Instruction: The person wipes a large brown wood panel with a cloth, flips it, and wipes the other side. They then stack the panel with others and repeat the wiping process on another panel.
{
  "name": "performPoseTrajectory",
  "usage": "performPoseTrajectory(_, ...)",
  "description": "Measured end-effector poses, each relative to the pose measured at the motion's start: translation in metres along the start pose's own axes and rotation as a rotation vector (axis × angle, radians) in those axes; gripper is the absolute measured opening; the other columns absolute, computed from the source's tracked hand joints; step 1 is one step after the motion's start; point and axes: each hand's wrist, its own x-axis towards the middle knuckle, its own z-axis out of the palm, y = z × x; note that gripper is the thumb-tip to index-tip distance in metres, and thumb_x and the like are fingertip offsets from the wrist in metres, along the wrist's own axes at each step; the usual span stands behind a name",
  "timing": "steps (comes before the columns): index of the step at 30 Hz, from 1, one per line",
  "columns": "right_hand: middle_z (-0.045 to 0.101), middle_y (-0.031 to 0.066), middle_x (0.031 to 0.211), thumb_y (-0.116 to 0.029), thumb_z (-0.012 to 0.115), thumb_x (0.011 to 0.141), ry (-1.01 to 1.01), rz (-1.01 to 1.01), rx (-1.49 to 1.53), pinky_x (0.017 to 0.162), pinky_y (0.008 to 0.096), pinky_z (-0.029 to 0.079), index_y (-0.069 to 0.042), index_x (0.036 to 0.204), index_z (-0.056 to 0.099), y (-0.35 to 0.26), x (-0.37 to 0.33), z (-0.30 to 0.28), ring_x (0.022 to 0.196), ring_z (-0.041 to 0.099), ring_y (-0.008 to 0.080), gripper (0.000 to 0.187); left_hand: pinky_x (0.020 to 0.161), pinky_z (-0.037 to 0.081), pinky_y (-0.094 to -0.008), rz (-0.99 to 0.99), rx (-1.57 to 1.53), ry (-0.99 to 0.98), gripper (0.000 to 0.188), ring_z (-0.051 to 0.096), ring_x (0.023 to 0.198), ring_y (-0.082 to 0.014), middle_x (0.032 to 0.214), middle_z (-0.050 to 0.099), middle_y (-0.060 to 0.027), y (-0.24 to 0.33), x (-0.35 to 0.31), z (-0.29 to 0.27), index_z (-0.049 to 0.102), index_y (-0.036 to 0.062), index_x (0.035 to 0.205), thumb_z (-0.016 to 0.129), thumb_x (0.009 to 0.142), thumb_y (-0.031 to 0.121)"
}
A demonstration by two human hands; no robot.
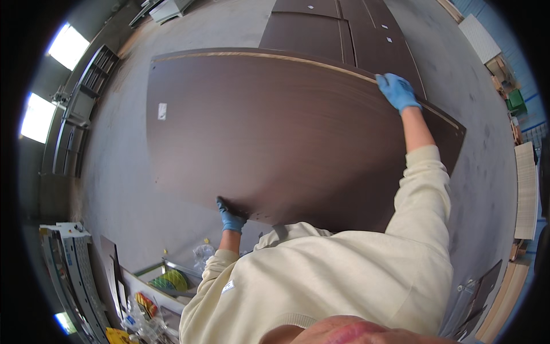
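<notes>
A large dark brown wood panel [275,126] stretches across the view in front of my body, with a small white label near its left end. Along its far edge runs a pale strip with a groove-like line. My right hand [397,92], in a blue glove, grips that far edge toward the right end. Down at the near edge, left of my body, my left hand [231,217] holds the panel in a blue glove. Its thumb side shows, and its other fingers are hidden behind the panel.
More dark brown panels [309,35] with white labels lie beyond on the grey floor. A shallow box [137,284] with a green-yellow coil and plastic bags sits at lower left. Grey metal racks [91,86] stand at left. Boards [525,189] and a green bin [515,101] line the right.
</notes>
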Motion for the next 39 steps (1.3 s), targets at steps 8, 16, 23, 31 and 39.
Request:
performPoseTrajectory(8, 0.074, 0.0217, 0.106, -0.058, 0.052, 0.101, -0.002, -0.103, 0.014, 0.089, 0.0514, 0.055, -0.009, 0.097, 0.075, -0.127, 0.151, 0.096, 0.102, 0.068, 0.0453, 0.054, 0.115, 0.04, -0.0586, 0.025, 0.035, 0.185, 0.094, 0.047, 0.14, -0.0334, 0.157, 0.052, -0.003, 0.114, 0.049, 0.009, 0.056, 0.0255, 0.151, 0.061, 0.08, 0.087)
performPoseTrajectory(16, 0.075, 0.0205, 0.108, -0.055, 0.05, 0.102, -0.141, -0.083, -0.02, 0.093, 0.0503, 0.055, -0.007, 0.1, 0.076, -0.213, 0.2, 0.125, 0.104, 0.07, 0.042, 0.055, 0.12, 0.034, -0.0621, -0.043, 0.001, 0.168, 0.1, 0.039, 0.148, -0.036, 0.166, 0.04, -0.004, 0.157, 0.08, -0.018, 0.046, 0.0251, 0.159, 0.056, 0.082, 0.088)
performPoseTrajectory(23, 0.074, 0.0226, 0.112, -0.053, 0.052, 0.101, -0.108, 0.081, -0.091, 0.094, 0.0503, 0.054, -0.006, 0.101, 0.076, -0.302, 0.177, 0.145, 0.108, 0.068, 0.0432, 0.053, 0.124, 0.022, -0.0625, -0.209, 0.111, 0.145, 0.102, 0.028, 0.155, -0.0334, 0.17, 0.034, -0.0033, 0.268, 0.18, -0.056, 0.04, 0.0229, 0.162, 0.051, 0.084, 0.088)
performPoseTrajectory(31, 0.073, 0.0225, 0.111, -0.057, 0.051, 0.1, -0.045, 0.293, -0.191, 0.092, 0.0526, 0.054, -0.01, 0.1, 0.075, -0.339, 0.095, 0.144, 0.106, 0.068, 0.0463, 0.053, 0.119, 0.034, -0.0578, -0.401, 0.287, 0.133, 0.106, 0.046, 0.141, -0.0295, 0.157, 0.052, 0.0007, 0.396, 0.273, -0.057, 0.053, 0.0235, 0.153, 0.063, 0.073, 0.092)
performPoseTrajectory(39, 0.069, 0.028, 0.118, -0.055, 0.046, 0.104, -0.036, 0.532, -0.236, 0.094, 0.0556, 0.051, -0.003, 0.11, 0.071, -0.288, 0.005, 0.103, 0.112, 0.064, 0.0495, 0.059, 0.12, 0.036, -0.0454, -0.414, 0.519, -0.147, 0.084, 0.049, 0.138, -0.0255, 0.154, 0.054, -0.0034, 0.412, 0.362, 0.061, 0.051, 0.0143, 0.153, 0.049, 0.097, 0.077)
